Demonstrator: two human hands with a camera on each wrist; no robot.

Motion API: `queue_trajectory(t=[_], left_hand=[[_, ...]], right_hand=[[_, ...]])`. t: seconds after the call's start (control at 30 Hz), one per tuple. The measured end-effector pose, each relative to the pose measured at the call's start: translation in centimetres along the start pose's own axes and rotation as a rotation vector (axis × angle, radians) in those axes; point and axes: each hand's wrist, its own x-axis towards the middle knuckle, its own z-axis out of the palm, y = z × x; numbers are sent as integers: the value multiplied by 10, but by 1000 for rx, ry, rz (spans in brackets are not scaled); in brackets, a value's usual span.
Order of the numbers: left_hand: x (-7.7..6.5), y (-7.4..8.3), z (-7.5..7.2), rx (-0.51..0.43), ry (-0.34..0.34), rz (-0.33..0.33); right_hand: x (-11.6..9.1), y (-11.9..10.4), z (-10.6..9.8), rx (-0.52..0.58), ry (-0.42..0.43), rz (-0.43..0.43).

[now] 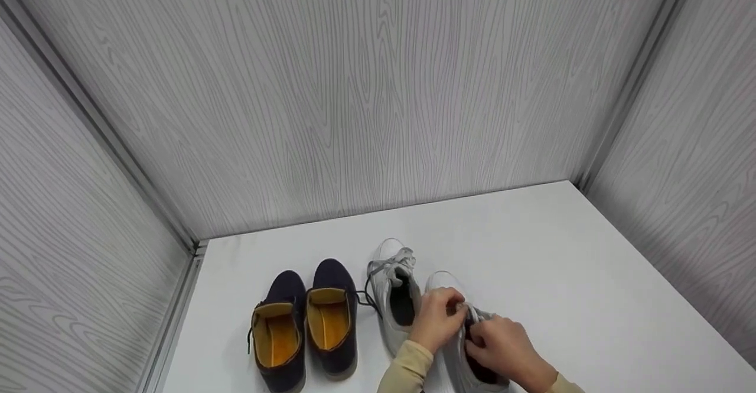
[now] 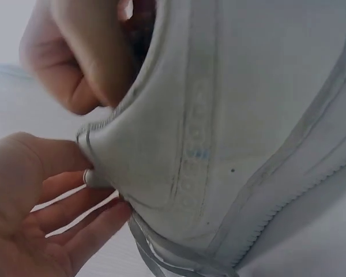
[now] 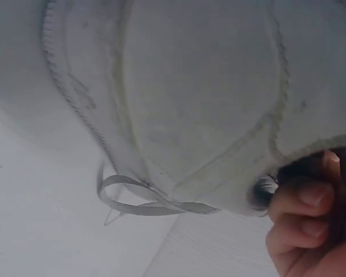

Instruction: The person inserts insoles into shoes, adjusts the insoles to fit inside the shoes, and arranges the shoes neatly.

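Note:
A white lace-up sneaker (image 1: pixel 442 280) lies on the white table under both hands, toe pointing away. My left hand (image 1: pixel 438 319) pinches the upper edge of its opening near the laces. In the left wrist view, a small pale tab (image 2: pixel 98 179) shows between thumb and fingers. My right hand (image 1: pixel 502 346) has curled fingers at the dark opening and grips the sneaker there; the exact part held is hidden. Grey laces (image 3: pixel 144 199) loop off the shoe's front in the right wrist view. Just left stands the other white sneaker (image 1: pixel 388 249), its grey laces lying over the top.
Two navy shoes (image 1: pixel 287 286) with yellow-orange insides stand side by side further left. A thin dark lace (image 1: pixel 367 298) runs from the nearer one to the left sneaker. Grey wood-grain panels (image 1: pixel 378 97) enclose the white table (image 1: pixel 567 251) at the back and sides.

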Motion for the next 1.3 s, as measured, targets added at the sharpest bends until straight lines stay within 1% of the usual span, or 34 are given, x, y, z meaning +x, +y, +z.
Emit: queue_trajectory(t=[0.07,0.13,0.2,0.23,0.3,0.43,0.57,0.67,0.73,0.8,0.87,0.93,1.1,1.2,1.27,1.3], left_hand=[[-5,3,3,73,70,38],[-11,7,7,138,143,53],[-18,11,10,185,200,40],[-21,12,11,209,222,21],[-28,15,12,246,243,-21],[-39,20,16,301,224,-106],[-49,22,20,329,167,-202],[-59,22,25,341,105,-306],[-66,20,30,301,71,-390],[-71,19,34,223,48,-474],[-75,17,38,132,48,-540],[-78,15,41,76,65,-566],[-80,13,43,55,64,-562],[-79,14,42,58,45,-563],[-78,14,41,65,45,-558],[-79,14,42,72,47,-551]], right_hand=[[-2,3,1,-27,48,46],[-3,8,2,-52,72,101],[-3,14,1,-60,63,164],[-3,16,1,-60,48,192],[-4,22,0,-50,10,241],[-8,29,3,-4,-65,305],[-13,33,12,43,-135,335],[-17,34,21,97,-152,369],[-18,34,26,146,-149,407],[-20,34,29,192,-142,449],[-21,33,31,236,-140,487],[-21,32,33,274,-135,512],[-23,33,36,369,-100,523],[-25,35,37,426,-67,497],[-26,35,37,455,-45,476],[-27,35,38,449,-34,459]])
